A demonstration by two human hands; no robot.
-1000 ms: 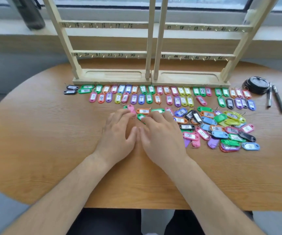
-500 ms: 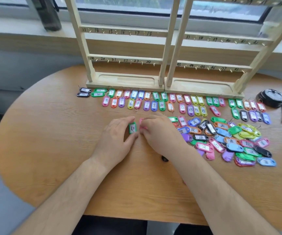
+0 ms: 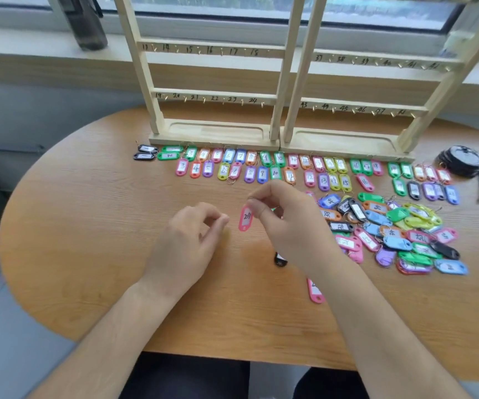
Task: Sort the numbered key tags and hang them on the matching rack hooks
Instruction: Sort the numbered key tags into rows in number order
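Wooden table (image 3: 88, 254): pink tag 24 (image 3: 245, 218) hangs above it, pinched at its ring by right hand (image 3: 287, 223). Left hand (image 3: 186, 246) beside, fingers curled; contents cannot be told. Loose tag pile (image 3: 399, 226) right; sorted rows (image 3: 264, 168), rack (image 3: 278, 110) behind.

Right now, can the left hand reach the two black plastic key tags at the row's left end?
Probably yes: only bare wooden table lies between the left hand and the black plastic key tags.
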